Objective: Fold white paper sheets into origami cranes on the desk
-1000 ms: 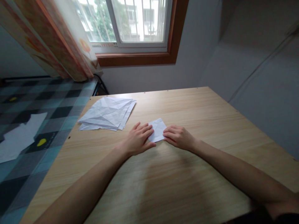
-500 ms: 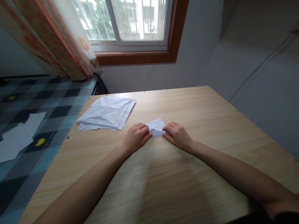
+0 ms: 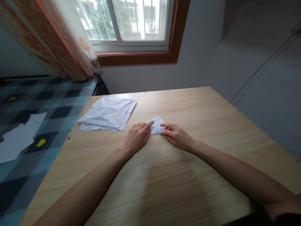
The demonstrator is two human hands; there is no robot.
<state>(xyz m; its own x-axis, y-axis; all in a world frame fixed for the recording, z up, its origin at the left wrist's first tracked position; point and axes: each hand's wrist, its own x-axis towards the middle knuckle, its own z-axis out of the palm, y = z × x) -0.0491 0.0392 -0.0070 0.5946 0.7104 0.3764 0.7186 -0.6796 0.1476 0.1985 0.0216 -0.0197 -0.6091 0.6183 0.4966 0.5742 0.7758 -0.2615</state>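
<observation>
A small piece of folded white paper [image 3: 157, 125] with a pointed top lies on the wooden table, between my two hands. My left hand [image 3: 138, 134] holds its left side, the index finger stretched over the paper's face and the thumb at the lower edge. At the right side, my right hand [image 3: 175, 134] has the paper's corner between thumb and fingers. The fingers partly cover both side corners of the paper.
A stack of creased white sheets [image 3: 108, 113] lies at the table's far left. Left of the wooden table [image 3: 211, 125] is a checked bed cover [image 3: 58, 113] with white paper pieces [image 3: 21, 138] on it. A window [image 3: 141, 22] and curtain [image 3: 58, 40] are behind.
The folded paper has shifted slightly up and left. My left index finger has stretched out onto it, and my right fingers have straightened somewhat and moved a little left.
</observation>
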